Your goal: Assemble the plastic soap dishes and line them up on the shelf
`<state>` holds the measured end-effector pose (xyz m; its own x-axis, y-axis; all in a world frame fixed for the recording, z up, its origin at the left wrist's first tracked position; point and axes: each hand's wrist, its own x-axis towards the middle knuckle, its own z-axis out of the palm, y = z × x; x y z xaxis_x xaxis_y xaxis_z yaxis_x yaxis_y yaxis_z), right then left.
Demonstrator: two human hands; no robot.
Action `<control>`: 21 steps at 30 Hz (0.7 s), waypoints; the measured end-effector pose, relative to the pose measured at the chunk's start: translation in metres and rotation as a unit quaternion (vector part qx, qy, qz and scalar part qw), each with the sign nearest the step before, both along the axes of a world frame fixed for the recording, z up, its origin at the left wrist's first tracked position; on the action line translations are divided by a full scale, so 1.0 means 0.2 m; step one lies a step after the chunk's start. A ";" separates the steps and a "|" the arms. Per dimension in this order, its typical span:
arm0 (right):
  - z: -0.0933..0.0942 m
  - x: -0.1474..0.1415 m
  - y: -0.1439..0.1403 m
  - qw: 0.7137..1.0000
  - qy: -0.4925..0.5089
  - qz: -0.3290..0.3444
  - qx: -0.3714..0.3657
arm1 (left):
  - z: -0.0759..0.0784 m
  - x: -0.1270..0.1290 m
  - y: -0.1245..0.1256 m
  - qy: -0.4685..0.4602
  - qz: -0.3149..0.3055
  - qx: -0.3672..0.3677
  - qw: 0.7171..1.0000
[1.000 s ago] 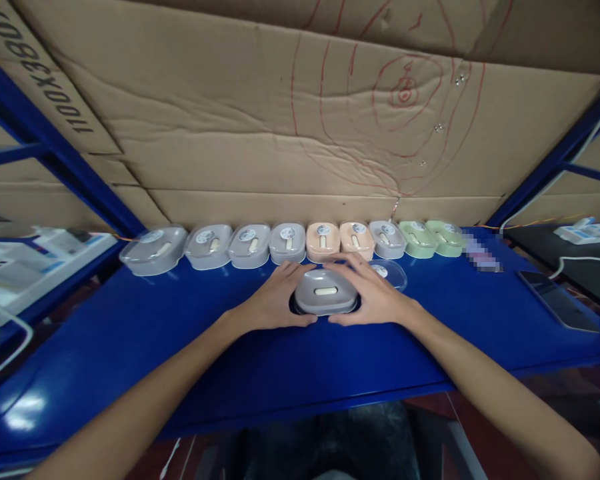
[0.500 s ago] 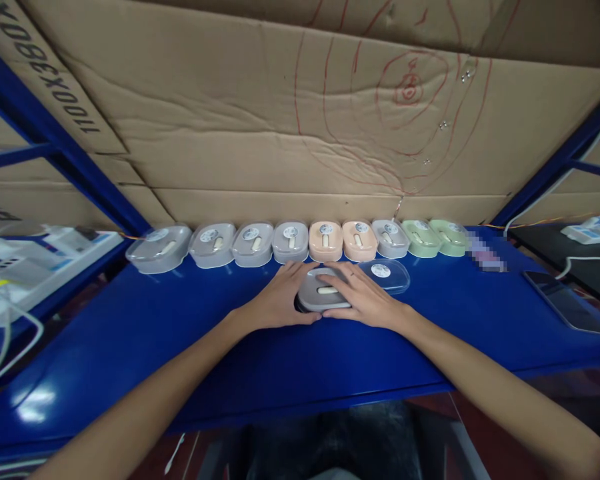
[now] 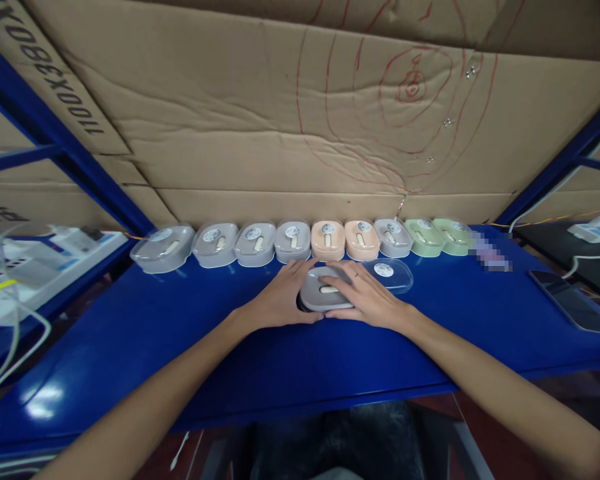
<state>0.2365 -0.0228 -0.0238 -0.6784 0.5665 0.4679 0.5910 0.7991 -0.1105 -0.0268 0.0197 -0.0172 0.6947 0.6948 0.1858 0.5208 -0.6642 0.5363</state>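
Observation:
A grey rounded plastic box (image 3: 314, 293) with a cream-coloured bar on its top sits on the blue table, between both hands. My left hand (image 3: 283, 297) wraps round its left side, the thumb along the near edge. From the right, my right hand (image 3: 367, 293) grips the same box, with fingers over its top and the thumb at the near edge. The thumbs almost meet in front. Just behind the right hand lies a clear plastic lid (image 3: 397, 275) with a round white label, partly covered by that hand.
Along the back stands a row of lidded boxes: several grey (image 3: 215, 245), two peach (image 3: 327, 241), two green (image 3: 424, 239). A dark phone-like slab (image 3: 573, 301) lies at the right. White trays and cables (image 3: 45, 280) are at the left. Cardboard (image 3: 230, 100) walls the back.
The whole view has shifted slightly. Both hands keep their hold on the grey box, with no clear movement of the box or lid.

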 end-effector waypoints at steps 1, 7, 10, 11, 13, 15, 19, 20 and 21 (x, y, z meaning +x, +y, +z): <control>0.00 0.00 0.00 1.000 -0.002 -0.001 0.003 | 0.00 0.00 0.00 0.001 0.000 -0.001 1.000; 0.00 0.00 0.00 1.000 -0.003 -0.005 0.001 | 0.01 0.00 -0.01 0.004 0.004 -0.004 1.000; -0.01 0.01 0.00 1.000 0.013 -0.006 -0.014 | 0.01 0.00 -0.01 0.002 0.005 0.003 1.000; -0.01 0.01 0.00 1.000 0.020 -0.006 -0.019 | 0.01 0.00 -0.01 0.000 0.004 0.006 1.000; 0.00 0.01 0.00 0.999 0.037 -0.007 -0.025 | 0.00 0.00 -0.01 -0.007 0.003 0.010 1.000; 0.01 0.01 0.00 0.998 0.051 -0.007 -0.024 | 0.00 0.00 -0.01 -0.015 -0.003 0.012 1.000; 0.03 0.03 0.01 0.998 0.060 -0.006 -0.009 | -0.02 -0.01 0.00 -0.028 -0.005 0.008 1.000; 0.04 0.03 0.01 0.998 0.064 -0.007 -0.008 | -0.03 -0.02 0.00 -0.031 -0.002 0.007 1.000; 0.04 0.04 0.01 0.997 0.070 -0.010 -0.009 | -0.03 -0.02 0.01 -0.034 0.000 0.006 0.999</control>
